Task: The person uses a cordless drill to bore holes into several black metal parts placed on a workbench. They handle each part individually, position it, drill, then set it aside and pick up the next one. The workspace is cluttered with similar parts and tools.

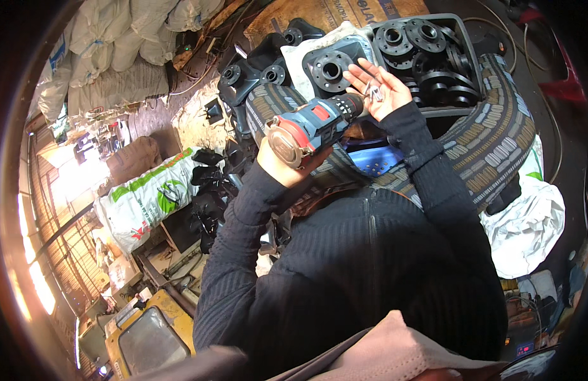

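My left hand is closed around the grip of a blue and red cordless drill. The drill's black chuck points right, and its tip meets my right hand. That hand lies palm up with fingers stretched out, carrying several small silvery screws in the palm. Just beyond, a black flanged part with a round central hole rests on a white cloth. Between my legs, below the right hand, a blue tray contains small loose pieces, partly hidden by the drill and arms.
A grey crate full of black flanged discs stands at the far right. More black flanged parts lie left of the cloth. A green-and-white sack is at left, a crumpled white bag at right. Stacked pale sacks fill the back left.
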`<action>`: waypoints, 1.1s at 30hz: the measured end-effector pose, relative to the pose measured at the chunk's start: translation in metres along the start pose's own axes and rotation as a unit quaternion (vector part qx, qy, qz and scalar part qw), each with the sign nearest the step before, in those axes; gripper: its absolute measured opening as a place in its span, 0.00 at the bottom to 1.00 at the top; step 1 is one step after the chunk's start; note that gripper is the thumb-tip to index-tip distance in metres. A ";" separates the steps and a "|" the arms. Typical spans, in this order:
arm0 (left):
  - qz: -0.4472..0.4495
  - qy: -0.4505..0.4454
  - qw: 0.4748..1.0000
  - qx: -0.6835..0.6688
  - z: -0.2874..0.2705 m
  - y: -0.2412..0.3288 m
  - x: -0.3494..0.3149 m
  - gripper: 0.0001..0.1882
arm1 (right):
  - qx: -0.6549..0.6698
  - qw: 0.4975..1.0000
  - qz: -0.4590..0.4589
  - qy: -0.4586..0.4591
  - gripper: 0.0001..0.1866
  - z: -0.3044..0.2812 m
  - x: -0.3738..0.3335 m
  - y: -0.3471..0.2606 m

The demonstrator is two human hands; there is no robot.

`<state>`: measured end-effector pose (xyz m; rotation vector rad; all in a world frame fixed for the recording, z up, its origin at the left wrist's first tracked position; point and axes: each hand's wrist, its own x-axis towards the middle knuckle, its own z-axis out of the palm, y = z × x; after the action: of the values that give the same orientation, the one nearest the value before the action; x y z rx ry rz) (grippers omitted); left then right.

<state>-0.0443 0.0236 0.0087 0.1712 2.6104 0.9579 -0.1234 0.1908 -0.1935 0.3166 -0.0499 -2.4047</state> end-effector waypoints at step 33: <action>0.075 -0.007 0.985 0.155 0.006 -0.024 -0.005 0.32 | -0.009 0.996 0.013 0.089 0.13 0.006 0.000 0.025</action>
<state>-0.0373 0.0077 -0.0090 0.4558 2.7505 0.5845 -0.1084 0.1713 -0.1845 0.5181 0.0492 -2.3403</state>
